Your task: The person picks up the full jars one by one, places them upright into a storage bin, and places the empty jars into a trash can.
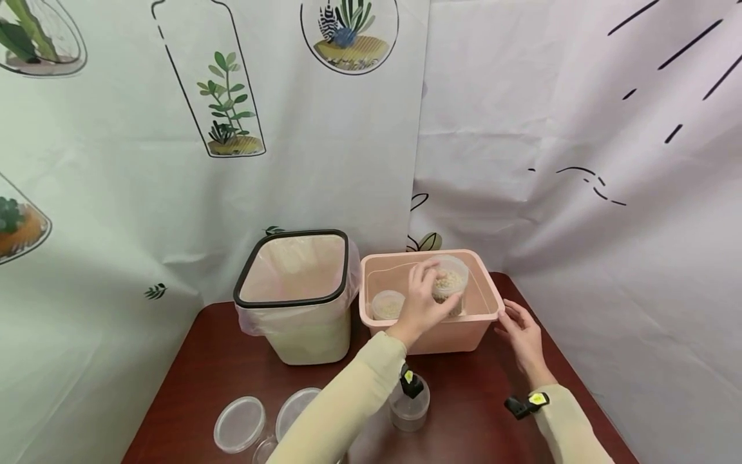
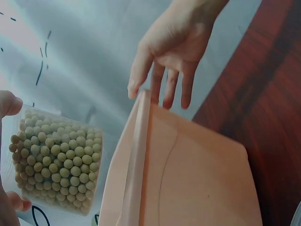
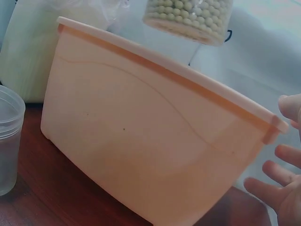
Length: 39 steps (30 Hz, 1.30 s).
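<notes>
My left hand [image 1: 426, 299] grips a clear plastic jar [image 1: 451, 274] filled with pale round bean-like balls. In the right wrist view, this jar [image 3: 189, 19] hangs above the rim of a pink plastic bin [image 3: 141, 117]. The left wrist view has the jar [image 2: 59, 160] at its left, with a thumb and a fingertip against its side. A smaller clear tub [image 1: 387, 305] with pale contents sits inside the bin at the left. My right hand [image 1: 523, 335] is at the bin's right front corner, thumb at the rim and the other fingers loosely extended outside.
Left of the bin stands a black-rimmed trash can [image 1: 313, 332] with a plastic liner. A clear jar [image 1: 409, 406] stands on the dark red table [image 1: 464, 399] in front. Round clear lids [image 1: 239, 424] lie at the front left. Patterned cloth [image 1: 348, 161] hangs behind.
</notes>
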Each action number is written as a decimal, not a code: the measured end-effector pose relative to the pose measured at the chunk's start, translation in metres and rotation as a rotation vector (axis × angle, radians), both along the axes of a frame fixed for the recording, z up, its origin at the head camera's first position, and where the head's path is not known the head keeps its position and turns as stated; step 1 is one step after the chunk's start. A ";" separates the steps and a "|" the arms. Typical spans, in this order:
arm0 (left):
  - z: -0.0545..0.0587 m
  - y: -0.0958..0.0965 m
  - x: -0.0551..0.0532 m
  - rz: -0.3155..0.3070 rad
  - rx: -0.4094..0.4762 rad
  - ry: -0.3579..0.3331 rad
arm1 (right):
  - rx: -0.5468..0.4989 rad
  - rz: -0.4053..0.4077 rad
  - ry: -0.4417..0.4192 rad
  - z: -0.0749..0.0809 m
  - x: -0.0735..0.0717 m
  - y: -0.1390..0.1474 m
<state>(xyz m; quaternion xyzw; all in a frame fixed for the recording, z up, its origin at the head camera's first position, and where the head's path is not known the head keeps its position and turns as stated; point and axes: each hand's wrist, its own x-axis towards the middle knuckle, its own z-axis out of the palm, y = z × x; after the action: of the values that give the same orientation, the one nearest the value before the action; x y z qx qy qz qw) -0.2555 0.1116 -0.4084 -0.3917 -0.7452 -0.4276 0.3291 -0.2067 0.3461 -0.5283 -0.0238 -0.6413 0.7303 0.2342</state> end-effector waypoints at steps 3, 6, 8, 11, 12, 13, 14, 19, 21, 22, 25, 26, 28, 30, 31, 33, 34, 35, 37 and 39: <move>0.000 0.002 -0.006 0.000 -0.012 -0.010 | 0.058 -0.054 -0.062 0.020 0.008 -0.014; -0.002 0.004 -0.011 0.001 -0.017 -0.032 | 0.038 -0.076 -0.079 0.025 0.010 -0.019; -0.004 0.005 -0.013 0.008 -0.014 -0.055 | 0.028 -0.079 -0.098 0.025 0.009 -0.021; -0.008 0.007 -0.017 0.026 -0.007 -0.089 | 0.036 -0.071 -0.137 0.021 0.005 -0.023; -0.010 0.008 -0.018 0.031 -0.005 -0.101 | 0.004 -0.050 -0.097 0.011 0.000 -0.019; -0.011 0.009 -0.019 0.035 -0.005 -0.113 | -0.022 -0.023 -0.056 0.001 -0.004 -0.015; -0.012 0.010 -0.020 0.041 -0.005 -0.123 | -0.024 -0.015 -0.056 -0.001 -0.005 -0.014; -0.018 0.019 -0.022 0.054 -0.021 -0.160 | -0.036 -0.034 -0.094 -0.004 -0.009 -0.013; -0.019 0.023 -0.024 0.056 -0.017 -0.165 | -0.039 -0.033 -0.096 -0.013 -0.015 -0.007; -0.020 0.025 -0.025 0.059 -0.012 -0.171 | -0.055 -0.010 -0.047 -0.022 -0.019 -0.001; -0.026 0.030 -0.027 0.072 0.005 -0.192 | -0.042 0.001 -0.007 -0.025 -0.019 0.001; -0.028 0.031 -0.027 0.073 0.012 -0.200 | -0.046 -0.006 -0.020 -0.015 -0.013 -0.005; -0.033 0.033 -0.028 0.076 0.016 -0.225 | -0.024 -0.024 -0.031 0.000 -0.005 -0.014; -0.036 0.035 -0.028 0.078 0.018 -0.251 | -0.035 -0.021 -0.023 -0.003 -0.006 -0.011; -0.037 0.036 -0.027 0.074 0.018 -0.265 | -0.049 -0.015 -0.005 -0.013 -0.011 -0.006; -0.039 0.038 -0.027 0.071 0.012 -0.294 | -0.044 -0.010 0.011 -0.039 -0.025 0.009; -0.040 0.039 -0.027 0.073 0.007 -0.309 | -0.041 -0.014 0.013 -0.053 -0.032 0.016; -0.041 0.040 -0.027 0.076 -0.001 -0.322 | -0.053 -0.020 0.014 -0.066 -0.040 0.022; -0.044 0.042 -0.027 0.079 -0.021 -0.350 | -0.043 -0.050 -0.004 -0.083 -0.050 0.029; -0.046 0.043 -0.027 0.077 -0.042 -0.382 | -0.044 -0.068 -0.004 -0.091 -0.055 0.031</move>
<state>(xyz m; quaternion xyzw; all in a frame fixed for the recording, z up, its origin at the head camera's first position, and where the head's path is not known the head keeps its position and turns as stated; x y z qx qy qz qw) -0.2822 0.1544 -0.4547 -0.2815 -0.8173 -0.4657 0.1896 -0.2614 0.3767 -0.6189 -0.0523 -0.6242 0.7359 0.2571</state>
